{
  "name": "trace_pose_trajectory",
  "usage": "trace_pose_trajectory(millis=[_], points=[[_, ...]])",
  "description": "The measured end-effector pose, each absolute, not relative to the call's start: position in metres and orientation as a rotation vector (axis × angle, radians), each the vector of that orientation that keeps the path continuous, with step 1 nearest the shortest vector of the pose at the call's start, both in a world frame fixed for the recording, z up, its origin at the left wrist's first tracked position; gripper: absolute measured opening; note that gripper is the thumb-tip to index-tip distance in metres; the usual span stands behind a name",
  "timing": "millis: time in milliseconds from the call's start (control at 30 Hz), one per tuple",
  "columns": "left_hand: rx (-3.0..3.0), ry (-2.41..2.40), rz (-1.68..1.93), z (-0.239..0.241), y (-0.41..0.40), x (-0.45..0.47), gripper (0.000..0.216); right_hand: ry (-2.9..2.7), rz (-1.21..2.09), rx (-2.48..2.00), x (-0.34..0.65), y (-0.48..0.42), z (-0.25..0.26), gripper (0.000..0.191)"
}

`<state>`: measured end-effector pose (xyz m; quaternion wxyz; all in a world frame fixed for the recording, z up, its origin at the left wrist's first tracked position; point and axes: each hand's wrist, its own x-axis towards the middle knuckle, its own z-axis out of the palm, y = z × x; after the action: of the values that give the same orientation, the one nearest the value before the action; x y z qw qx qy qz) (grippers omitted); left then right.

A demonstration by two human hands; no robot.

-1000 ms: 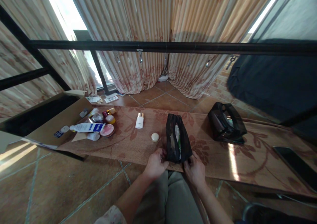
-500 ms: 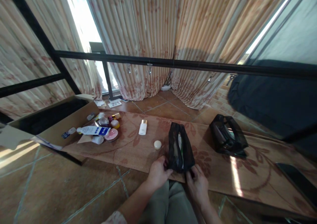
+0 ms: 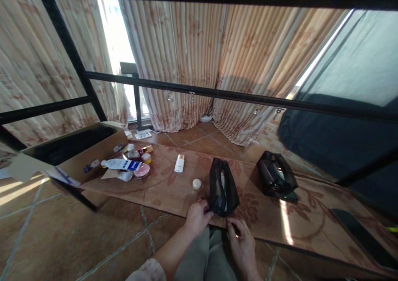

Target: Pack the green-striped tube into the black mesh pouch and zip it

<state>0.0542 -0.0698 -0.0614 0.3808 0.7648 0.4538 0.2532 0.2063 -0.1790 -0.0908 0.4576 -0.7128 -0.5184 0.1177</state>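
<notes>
A black mesh pouch (image 3: 222, 186) stands open on the patterned mat (image 3: 174, 185), with white and green items inside. My left hand (image 3: 196, 217) grips the pouch's near left corner, fingers closed on it. My right hand (image 3: 241, 239) rests just below the pouch's near right corner, fingers curled and pinched at its edge; what they pinch is too small to make out. A small round white jar (image 3: 196, 184) lies just left of the pouch, and a white tube (image 3: 179, 163) lies farther back.
A second black pouch (image 3: 275, 178) stands to the right. Several bottles, tubes and a pink tin (image 3: 142, 170) are heaped at the mat's left end beside an open cardboard box (image 3: 71, 150). A dark flat slab (image 3: 360, 235) lies at right. Black metal bars (image 3: 217, 94) cross ahead of curtains.
The camera has tilted upward, so everything sits lower in view. My right hand slid down off the pouch's right corner toward me. My left hand keeps its hold.
</notes>
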Motion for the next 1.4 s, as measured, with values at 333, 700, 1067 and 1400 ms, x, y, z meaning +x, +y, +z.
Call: trace_pose_trajectory(millis=[333, 700, 1067, 1400], points=[[2.079, 1.202, 0.587, -0.059, -0.071, 0.053, 0.006, -0.962, 0.499, -1.633, 0.18, -0.178, -0.086, 0.036], [2.149, 1.245, 0.501, -0.057, -0.07, 0.053, 0.004, -0.748, 0.709, -1.508, 0.162, -0.168, -0.067, 0.045], [2.197, 1.252, 0.469, -0.057, -0.069, 0.055, 0.003, -0.73, 0.82, -1.451, 0.155, -0.161, -0.051, 0.034], [2.235, 1.27, 0.446, -0.058, -0.07, 0.057, 0.007, -0.614, 0.805, -1.423, 0.152, -0.163, -0.042, 0.031]])
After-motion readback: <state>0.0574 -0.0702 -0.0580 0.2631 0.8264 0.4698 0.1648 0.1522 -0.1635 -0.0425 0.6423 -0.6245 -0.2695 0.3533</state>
